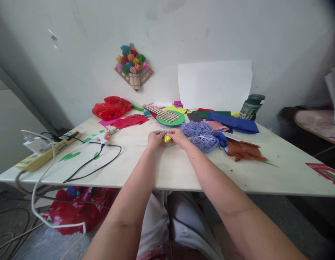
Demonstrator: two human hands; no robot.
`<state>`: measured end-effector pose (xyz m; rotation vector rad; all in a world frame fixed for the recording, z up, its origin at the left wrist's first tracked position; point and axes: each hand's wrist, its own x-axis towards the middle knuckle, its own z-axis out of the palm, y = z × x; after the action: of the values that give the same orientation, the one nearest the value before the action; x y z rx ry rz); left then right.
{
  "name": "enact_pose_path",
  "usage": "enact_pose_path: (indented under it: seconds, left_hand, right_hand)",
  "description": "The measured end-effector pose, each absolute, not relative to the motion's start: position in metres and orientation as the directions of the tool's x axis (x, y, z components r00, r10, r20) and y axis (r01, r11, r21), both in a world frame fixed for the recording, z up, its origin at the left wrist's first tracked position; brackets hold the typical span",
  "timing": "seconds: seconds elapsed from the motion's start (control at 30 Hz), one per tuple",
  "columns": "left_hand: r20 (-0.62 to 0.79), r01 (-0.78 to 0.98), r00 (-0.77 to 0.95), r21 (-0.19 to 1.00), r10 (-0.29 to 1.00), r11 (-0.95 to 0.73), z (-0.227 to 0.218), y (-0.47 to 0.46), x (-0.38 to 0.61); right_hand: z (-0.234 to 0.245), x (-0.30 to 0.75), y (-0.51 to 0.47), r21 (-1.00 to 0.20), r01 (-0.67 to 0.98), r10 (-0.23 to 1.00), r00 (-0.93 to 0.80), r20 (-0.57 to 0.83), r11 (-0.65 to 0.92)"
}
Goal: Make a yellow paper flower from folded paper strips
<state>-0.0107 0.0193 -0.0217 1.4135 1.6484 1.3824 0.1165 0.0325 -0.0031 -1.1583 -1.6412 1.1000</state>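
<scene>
My left hand (154, 139) and my right hand (178, 136) meet over the middle of the white table (162, 169). Both pinch a small yellow paper piece (167, 139) between their fingertips, just above the tabletop. A heap of purple string (200, 133) lies right beside my right hand. Behind the hands sits a green disc with woven sticks (168, 117).
A glue gun (105, 136) with a black cord lies to the left, near a yellow power strip (45, 151) and green paper leaves. Red, blue and brown paper sheets, a red plastic bag (111, 107), a dark green bottle (251, 107) and a white sheet against the wall fill the back.
</scene>
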Motion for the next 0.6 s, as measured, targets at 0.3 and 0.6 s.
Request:
enact_pose_path:
  seconds: [0.3,0.6]
  left_hand:
    - [0.312,0.328,-0.255,0.918,0.915,-0.221,-0.018,0.016,-0.007]
    - [0.291,0.274,-0.231,0.935,0.928,-0.225,-0.02,0.019,-0.005]
  right_hand:
    - [0.0,0.113,0.025,-0.994,0.102,0.979,-0.205,0.009,0.031]
    - [-0.017,0.108,0.03,-0.995,0.083,0.968,-0.249,0.037,0.059]
